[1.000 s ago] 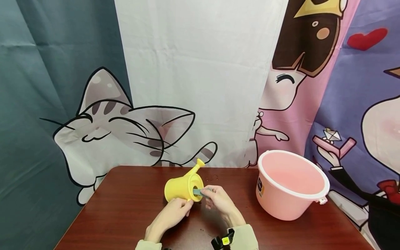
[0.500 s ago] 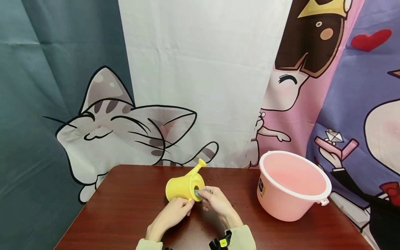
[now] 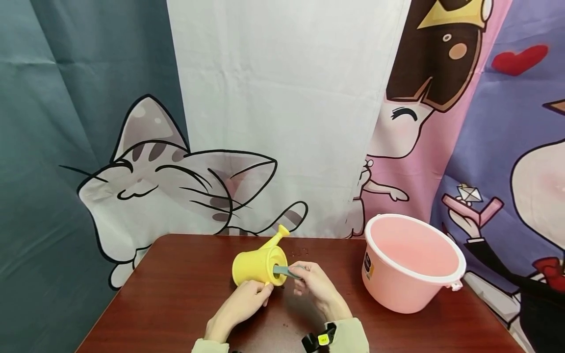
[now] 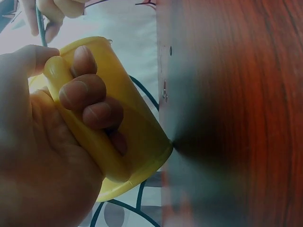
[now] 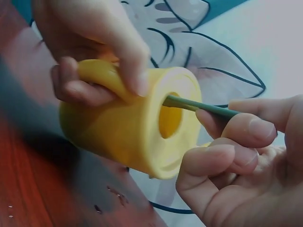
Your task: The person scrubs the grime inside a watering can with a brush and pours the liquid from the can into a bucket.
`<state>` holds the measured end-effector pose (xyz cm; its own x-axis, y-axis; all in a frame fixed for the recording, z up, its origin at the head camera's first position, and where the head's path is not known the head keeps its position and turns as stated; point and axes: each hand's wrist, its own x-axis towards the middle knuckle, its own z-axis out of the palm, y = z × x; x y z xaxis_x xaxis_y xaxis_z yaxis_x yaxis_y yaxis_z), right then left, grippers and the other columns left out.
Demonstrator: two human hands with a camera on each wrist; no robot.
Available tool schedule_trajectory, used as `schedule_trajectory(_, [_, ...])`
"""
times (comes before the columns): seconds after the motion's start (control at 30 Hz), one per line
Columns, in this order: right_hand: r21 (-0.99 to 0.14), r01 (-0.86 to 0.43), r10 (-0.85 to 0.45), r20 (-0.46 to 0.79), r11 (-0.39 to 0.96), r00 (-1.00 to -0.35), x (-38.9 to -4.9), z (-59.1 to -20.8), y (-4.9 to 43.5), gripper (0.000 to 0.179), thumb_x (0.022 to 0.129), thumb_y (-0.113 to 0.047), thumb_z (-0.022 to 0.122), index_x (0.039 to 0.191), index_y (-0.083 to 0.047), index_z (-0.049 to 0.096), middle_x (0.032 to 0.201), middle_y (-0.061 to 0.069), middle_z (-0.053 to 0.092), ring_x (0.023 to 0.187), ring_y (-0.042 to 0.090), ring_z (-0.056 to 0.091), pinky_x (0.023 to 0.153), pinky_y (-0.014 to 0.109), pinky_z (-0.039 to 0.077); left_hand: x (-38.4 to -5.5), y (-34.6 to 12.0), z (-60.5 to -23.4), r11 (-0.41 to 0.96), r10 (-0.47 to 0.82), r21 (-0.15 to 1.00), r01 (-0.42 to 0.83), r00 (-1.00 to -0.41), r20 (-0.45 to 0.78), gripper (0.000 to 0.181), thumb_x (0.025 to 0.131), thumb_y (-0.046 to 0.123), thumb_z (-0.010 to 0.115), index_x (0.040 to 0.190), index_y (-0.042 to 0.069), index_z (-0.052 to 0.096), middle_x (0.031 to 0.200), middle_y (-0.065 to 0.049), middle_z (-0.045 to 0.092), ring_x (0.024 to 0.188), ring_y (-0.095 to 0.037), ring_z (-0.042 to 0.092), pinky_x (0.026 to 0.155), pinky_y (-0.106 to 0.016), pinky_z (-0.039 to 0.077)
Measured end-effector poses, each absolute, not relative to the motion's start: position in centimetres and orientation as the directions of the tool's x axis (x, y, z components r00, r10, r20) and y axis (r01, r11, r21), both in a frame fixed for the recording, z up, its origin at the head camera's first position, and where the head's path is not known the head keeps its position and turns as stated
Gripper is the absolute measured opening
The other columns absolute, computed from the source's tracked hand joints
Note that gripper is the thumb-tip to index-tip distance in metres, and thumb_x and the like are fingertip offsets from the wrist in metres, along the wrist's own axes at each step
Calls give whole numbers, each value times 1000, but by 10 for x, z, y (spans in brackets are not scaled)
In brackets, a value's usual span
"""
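Note:
A yellow toy watering can (image 3: pixel 252 265) is tipped on its side above the table, its top hole facing right and its spout pointing up. My left hand (image 3: pixel 242 303) grips the can's handle (image 4: pixel 78 127), fingers curled through the loop. In the right wrist view, my right hand (image 5: pixel 246 156) pinches a slim grey-green stick-like handle (image 5: pixel 203 106) between thumb and fingers. Its far end goes into the can's round hole (image 5: pixel 169 120), so what sits on that end is hidden inside.
To the right stands a pink bucket (image 3: pixel 403 289) with a white rim. Water drops (image 3: pixel 300 251) lie on the brown table (image 3: pixel 167 294) behind the hands. A printed cloth (image 3: pixel 282 98) hangs along the table's back edge.
My right hand moved slightly in toward the can, then back out to the right, so more of the grey-green handle shows now. The left hand and can stay nearly still.

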<state>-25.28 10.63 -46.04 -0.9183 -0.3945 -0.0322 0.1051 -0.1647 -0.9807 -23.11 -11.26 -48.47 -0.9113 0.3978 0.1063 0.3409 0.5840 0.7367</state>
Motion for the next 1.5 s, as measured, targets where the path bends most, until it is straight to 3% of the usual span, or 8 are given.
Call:
schedule_trajectory(0.3, [-965, 153, -418, -52, -212, -907, -252, -456, 115, 14, 97, -14, 57, 89, -5, 65, 55, -2, 36, 49, 11, 34, 53, 26, 37, -231, -112, -483, 583, 383, 750, 313, -920, 87, 51, 103, 44, 42, 62, 18, 57, 52, 9, 44, 48, -7, 39, 50, -24, 36])
schedule_trajectory(0.83, [-982, 104, -414, -30, -157, -910, -252, -463, 90, 23, 98, -16, 58, 100, 7, 61, 56, -3, 35, 48, 10, 29, 52, 26, 32, -229, -111, -481, 572, 390, 753, 326, -916, 100, 51, 103, 42, 43, 61, 17, 56, 52, 9, 44, 48, -6, 39, 51, -24, 36])
schedule_trajectory(1.1, [-975, 130, -402, -47, -181, -914, -250, -463, 84, 18, 99, -16, 56, 92, 1, 58, 56, -2, 34, 48, 12, 28, 52, 26, 33, -229, -109, -479, 577, 385, 745, 335, -916, 114, 50, 103, 42, 43, 61, 19, 55, 53, 10, 44, 49, -6, 39, 52, -25, 36])
schedule_trajectory(1.37, [-971, 129, -383, -43, -200, -923, -250, -461, 92, 19, 96, -14, 57, 97, 4, 62, 58, -2, 36, 50, 11, 32, 52, 26, 35, -230, -110, -482, 577, 391, 752, 319, -916, 89, 50, 103, 42, 42, 61, 20, 55, 53, 9, 44, 49, -6, 39, 52, -24, 36])
schedule_trajectory(1.5, [-969, 123, -375, -34, -216, -926, -251, -457, 99, 15, 95, -13, 57, 92, 0, 63, 58, -2, 36, 51, 12, 32, 53, 26, 36, -230, -111, -483, 582, 389, 749, 316, -917, 84, 51, 104, 43, 42, 61, 19, 56, 53, 10, 44, 48, -6, 39, 51, -24, 36])
